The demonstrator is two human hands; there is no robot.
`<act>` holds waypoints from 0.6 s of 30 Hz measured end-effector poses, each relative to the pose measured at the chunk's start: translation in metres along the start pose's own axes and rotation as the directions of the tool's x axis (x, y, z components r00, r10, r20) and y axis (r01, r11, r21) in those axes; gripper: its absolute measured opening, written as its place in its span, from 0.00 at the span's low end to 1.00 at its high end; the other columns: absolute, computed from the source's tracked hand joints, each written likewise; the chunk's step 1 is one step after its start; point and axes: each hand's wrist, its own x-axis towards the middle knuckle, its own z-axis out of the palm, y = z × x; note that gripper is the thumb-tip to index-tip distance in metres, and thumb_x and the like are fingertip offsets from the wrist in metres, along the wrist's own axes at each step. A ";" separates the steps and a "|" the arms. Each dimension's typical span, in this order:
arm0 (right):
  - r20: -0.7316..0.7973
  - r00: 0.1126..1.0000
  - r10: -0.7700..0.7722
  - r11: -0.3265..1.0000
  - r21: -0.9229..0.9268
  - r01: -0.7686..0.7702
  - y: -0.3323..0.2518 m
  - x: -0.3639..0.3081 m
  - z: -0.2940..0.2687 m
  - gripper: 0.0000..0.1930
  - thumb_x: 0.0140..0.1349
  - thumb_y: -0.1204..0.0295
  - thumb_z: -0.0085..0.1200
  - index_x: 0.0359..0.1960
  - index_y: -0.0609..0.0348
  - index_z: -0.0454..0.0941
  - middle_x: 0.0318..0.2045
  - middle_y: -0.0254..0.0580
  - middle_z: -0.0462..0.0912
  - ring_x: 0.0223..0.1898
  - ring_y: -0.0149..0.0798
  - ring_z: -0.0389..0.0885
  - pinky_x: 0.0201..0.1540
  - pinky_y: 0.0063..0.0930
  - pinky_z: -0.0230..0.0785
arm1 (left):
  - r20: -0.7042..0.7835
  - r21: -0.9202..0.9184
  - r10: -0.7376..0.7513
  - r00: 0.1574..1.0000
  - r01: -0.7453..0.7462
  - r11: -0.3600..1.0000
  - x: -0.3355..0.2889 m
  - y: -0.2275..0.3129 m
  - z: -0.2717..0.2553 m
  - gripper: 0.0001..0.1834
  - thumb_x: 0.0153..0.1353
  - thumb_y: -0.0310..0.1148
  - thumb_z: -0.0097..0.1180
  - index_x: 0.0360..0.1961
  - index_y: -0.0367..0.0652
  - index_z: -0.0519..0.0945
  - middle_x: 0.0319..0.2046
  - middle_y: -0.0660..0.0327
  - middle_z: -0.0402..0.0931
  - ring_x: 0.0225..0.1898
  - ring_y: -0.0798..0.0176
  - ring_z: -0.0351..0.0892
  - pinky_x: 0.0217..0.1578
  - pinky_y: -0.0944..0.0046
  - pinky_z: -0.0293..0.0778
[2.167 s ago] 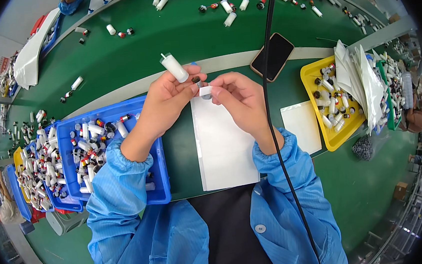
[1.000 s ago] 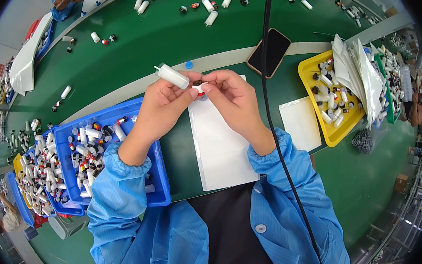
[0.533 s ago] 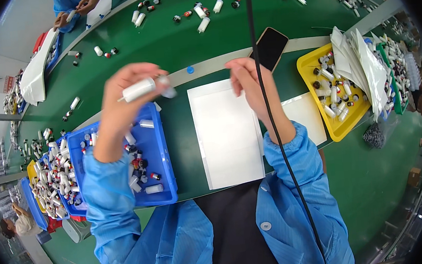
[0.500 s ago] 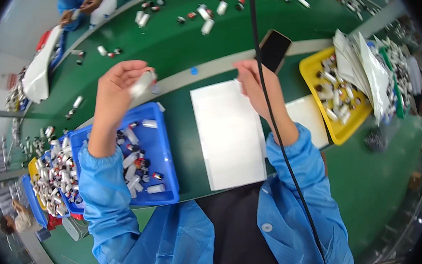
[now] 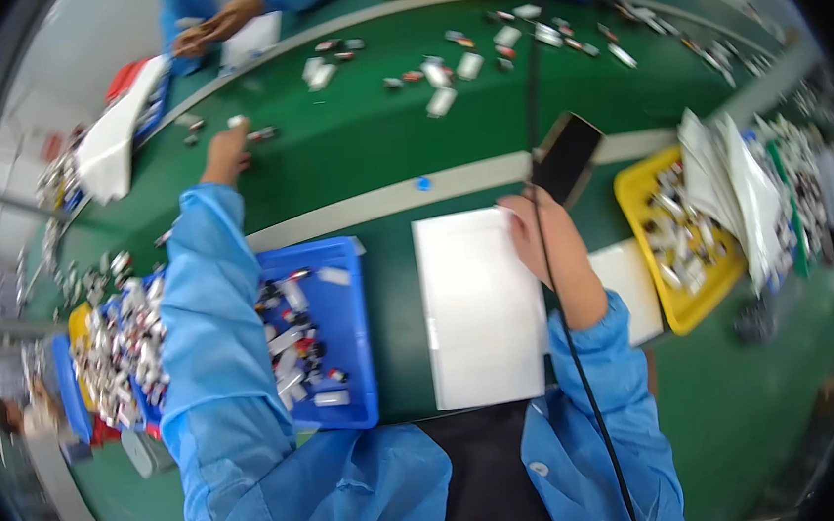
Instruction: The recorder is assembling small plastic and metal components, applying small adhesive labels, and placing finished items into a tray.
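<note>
Left arm out to the far belt, right hand on the sheet

Now my left hand (image 5: 226, 156) is stretched far out over the green table (image 5: 367, 146), fingers curled down beside a small white tube (image 5: 237, 121) and a dark little piece (image 5: 261, 133) lying just next to it. Whether my fingers grasp anything I cannot tell; the hand is small and blurred out there. My right hand (image 5: 537, 240) lies at the upper right corner of the white sheet (image 5: 475, 305), fingers loosely bent, touching its edge; if something is pinched there, it is hidden.

Under my left sleeve sits the blue tray (image 5: 344, 336) of tubes and caps, just left of the sheet. A dark phone (image 5: 567, 156) lies just above my right hand, with a black cable (image 5: 567, 327) running down across my wrist. A yellow tray (image 5: 680, 267) stands further right. More white tubes (image 5: 443, 99) are scattered across the far table, where another person's hand (image 5: 218, 25) works.
</note>
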 end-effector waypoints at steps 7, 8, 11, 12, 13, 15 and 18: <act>0.003 1.000 0.021 0.977 0.211 -0.021 0.003 0.004 -0.002 0.11 0.58 0.80 0.55 0.42 0.62 0.82 0.35 0.53 0.79 0.37 0.57 0.80 0.41 0.42 0.73 | -0.303 0.295 0.347 0.888 -0.259 0.920 0.083 -0.049 0.009 0.23 0.61 0.52 0.59 0.32 0.39 0.87 0.28 0.55 0.85 0.32 0.56 0.85 0.35 0.53 0.73; -0.035 0.999 0.007 0.983 0.182 -0.001 0.009 0.001 0.001 0.11 0.58 0.81 0.55 0.43 0.61 0.82 0.36 0.53 0.79 0.37 0.57 0.80 0.41 0.42 0.73 | -0.082 0.136 0.353 0.932 -0.341 0.930 0.070 -0.022 0.021 0.22 0.63 0.49 0.60 0.32 0.36 0.84 0.26 0.58 0.81 0.30 0.65 0.79 0.33 0.58 0.71; -0.010 0.999 -0.032 0.994 0.107 0.033 0.015 -0.007 0.004 0.14 0.56 0.81 0.55 0.45 0.58 0.81 0.38 0.53 0.78 0.40 0.57 0.80 0.42 0.43 0.73 | -0.026 -0.156 0.638 0.769 -0.634 0.758 -0.029 0.058 0.022 0.17 0.71 0.45 0.55 0.38 0.40 0.80 0.35 0.63 0.80 0.40 0.69 0.74 0.45 0.65 0.69; 0.003 1.000 -0.026 0.995 0.098 0.025 0.019 -0.008 0.006 0.14 0.56 0.82 0.54 0.45 0.58 0.81 0.38 0.53 0.78 0.40 0.57 0.80 0.43 0.43 0.73 | 0.026 -0.299 0.617 0.787 -0.583 0.756 -0.072 0.085 0.023 0.17 0.72 0.45 0.53 0.36 0.41 0.79 0.33 0.64 0.78 0.41 0.68 0.75 0.48 0.65 0.69; -0.010 1.000 -0.012 0.994 0.106 0.013 0.016 -0.007 0.007 0.13 0.56 0.82 0.53 0.43 0.57 0.80 0.38 0.54 0.77 0.40 0.57 0.80 0.43 0.44 0.73 | 0.079 -0.433 0.604 0.793 -0.518 0.737 -0.111 0.103 0.017 0.18 0.73 0.46 0.52 0.34 0.42 0.78 0.30 0.64 0.77 0.42 0.68 0.75 0.50 0.65 0.69; 0.005 0.999 0.045 0.990 0.136 -0.045 0.010 -0.007 0.010 0.12 0.56 0.82 0.51 0.41 0.56 0.78 0.38 0.54 0.76 0.39 0.58 0.79 0.43 0.46 0.73 | 0.337 -0.688 0.553 0.762 -0.202 0.698 -0.164 0.105 0.018 0.20 0.74 0.48 0.50 0.28 0.44 0.74 0.23 0.66 0.71 0.38 0.65 0.77 0.49 0.62 0.72; 0.041 0.996 0.085 0.979 0.183 -0.091 0.010 -0.008 0.016 0.09 0.55 0.81 0.51 0.38 0.58 0.75 0.38 0.51 0.74 0.38 0.54 0.80 0.40 0.43 0.74 | 0.659 -0.655 0.418 0.626 0.202 0.729 -0.266 0.108 0.046 0.19 0.75 0.44 0.47 0.29 0.43 0.72 0.20 0.63 0.71 0.30 0.61 0.80 0.43 0.58 0.76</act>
